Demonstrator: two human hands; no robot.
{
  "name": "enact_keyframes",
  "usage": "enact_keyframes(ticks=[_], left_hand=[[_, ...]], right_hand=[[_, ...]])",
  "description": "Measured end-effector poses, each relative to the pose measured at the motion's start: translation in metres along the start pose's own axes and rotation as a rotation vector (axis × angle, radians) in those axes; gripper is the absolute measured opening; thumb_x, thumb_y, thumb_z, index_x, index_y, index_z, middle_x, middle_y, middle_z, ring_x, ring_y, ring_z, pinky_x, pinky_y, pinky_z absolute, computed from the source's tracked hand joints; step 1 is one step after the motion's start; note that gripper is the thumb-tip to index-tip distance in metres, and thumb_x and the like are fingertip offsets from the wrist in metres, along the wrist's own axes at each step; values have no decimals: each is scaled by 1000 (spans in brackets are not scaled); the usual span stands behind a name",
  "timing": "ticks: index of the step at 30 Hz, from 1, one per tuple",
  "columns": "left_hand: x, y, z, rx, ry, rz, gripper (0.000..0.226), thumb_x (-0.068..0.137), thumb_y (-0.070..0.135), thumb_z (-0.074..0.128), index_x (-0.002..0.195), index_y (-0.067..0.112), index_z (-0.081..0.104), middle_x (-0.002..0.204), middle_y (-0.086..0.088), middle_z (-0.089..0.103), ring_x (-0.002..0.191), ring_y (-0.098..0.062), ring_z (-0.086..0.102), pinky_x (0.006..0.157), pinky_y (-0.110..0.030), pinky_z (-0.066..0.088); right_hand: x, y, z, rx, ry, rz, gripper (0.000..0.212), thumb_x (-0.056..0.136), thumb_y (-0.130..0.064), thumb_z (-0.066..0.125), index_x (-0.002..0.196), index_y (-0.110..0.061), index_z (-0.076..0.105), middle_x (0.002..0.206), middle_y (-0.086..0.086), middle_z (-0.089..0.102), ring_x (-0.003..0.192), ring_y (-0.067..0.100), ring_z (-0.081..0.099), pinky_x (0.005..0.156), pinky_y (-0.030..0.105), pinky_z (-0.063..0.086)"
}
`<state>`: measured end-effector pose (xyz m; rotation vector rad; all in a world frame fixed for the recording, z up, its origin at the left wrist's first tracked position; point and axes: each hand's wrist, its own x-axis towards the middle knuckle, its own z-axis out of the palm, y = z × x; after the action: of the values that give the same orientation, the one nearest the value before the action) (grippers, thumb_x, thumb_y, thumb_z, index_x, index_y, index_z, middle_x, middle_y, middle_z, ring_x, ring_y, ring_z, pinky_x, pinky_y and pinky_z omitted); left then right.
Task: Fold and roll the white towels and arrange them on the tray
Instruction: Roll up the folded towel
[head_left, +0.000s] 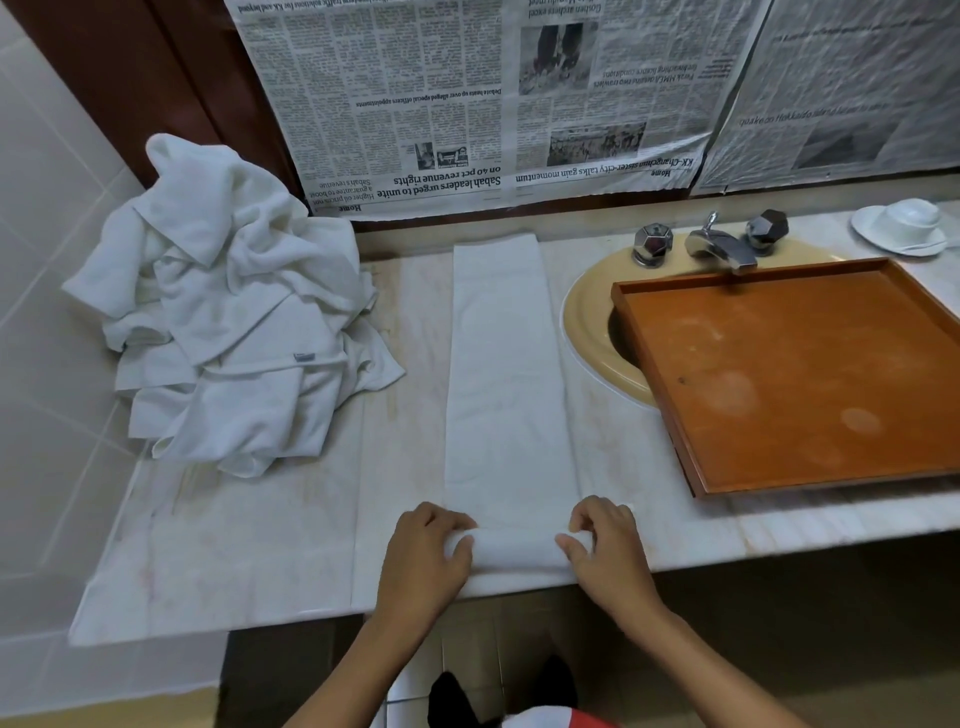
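A white towel (501, 374), folded into a long narrow strip, lies on the marble counter (270, 530) and runs from the back wall to the front edge. Its near end is rolled into a short cylinder. My left hand (423, 558) grips the roll's left end, fingers curled over it. My right hand (605, 551) grips the right end the same way. An orange-brown wooden tray (670, 410) with nothing on it rests over the sink on the right. A heap of crumpled white towels (228, 312) is piled at the back left.
A yellow sink (584, 322) with a chrome tap (719, 247) and two knobs lies under the tray's far-left corner. A white cup on a saucer (904, 226) stands at the back right. Newspaper (467, 98) covers the wall behind. Tiled wall closes the left side.
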<state>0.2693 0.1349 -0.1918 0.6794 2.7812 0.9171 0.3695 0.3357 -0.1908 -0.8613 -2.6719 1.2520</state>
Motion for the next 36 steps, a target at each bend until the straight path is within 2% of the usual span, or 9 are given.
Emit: enact_keyframes(ticks=[2,7,12,18,22,24,28,32,36], left_hand=[[-3,0,6,105,81,123,15,75,18,72,90,21,74,92,4,61,82,-18,57,71,-25,42],[-15,1,15,238,215,387,24,64,-1,75,82,15,70,87,-1,62,75,-19,51,59,-27,37],[-24,-11,20,270,194,449,27,78,30,61,100,17,70,104,0,62,97,-20,55,70,-30,45],[-6,-16,18,285,125,431,31,79,34,56,105,19,65,106,2,59,97,-19,55,74,-29,39],[5,-17,11,243,53,382,35,85,44,53,101,20,73,100,3,66,94,-12,53,73,-27,43],[8,-15,5,187,-20,338,36,87,48,51,102,23,72,99,7,67,91,-11,55,75,-24,44],[5,-6,-5,10,-108,203,47,86,61,42,110,29,69,105,17,66,96,-6,56,84,-11,34],[7,-2,-2,-104,-112,76,28,93,45,55,110,29,70,109,18,67,102,-4,54,83,-7,32],[11,6,0,-58,-38,14,17,92,36,61,99,26,73,99,15,68,99,-10,55,82,-17,36]], right_hand=[[-1,-6,1,-133,67,-101,22,86,-18,71,81,-27,51,94,-12,49,90,10,45,76,16,45],[-11,3,7,-452,111,-550,27,62,-2,82,80,-14,65,81,1,59,70,15,50,54,24,47],[-15,11,5,-459,132,-607,30,68,-17,75,96,-13,65,93,0,59,81,17,54,66,26,51],[-1,9,-3,-469,55,-610,44,60,-17,89,98,-10,70,96,3,65,83,20,62,68,29,56],[12,5,-12,-364,-24,-545,34,66,-13,87,96,-9,72,93,0,65,84,19,60,71,29,56],[15,2,-17,-247,-60,-398,26,80,-18,78,104,-14,69,100,-6,60,94,13,55,83,19,46],[19,0,-25,-99,-209,-122,20,83,-23,77,101,-15,72,94,-12,60,91,7,55,78,12,40],[21,-4,-26,-20,-305,27,15,84,-17,76,94,-5,75,91,2,69,77,5,58,70,11,43],[17,-5,-15,-52,-179,38,8,86,-23,73,84,-25,66,97,-5,61,87,6,53,78,17,45]])
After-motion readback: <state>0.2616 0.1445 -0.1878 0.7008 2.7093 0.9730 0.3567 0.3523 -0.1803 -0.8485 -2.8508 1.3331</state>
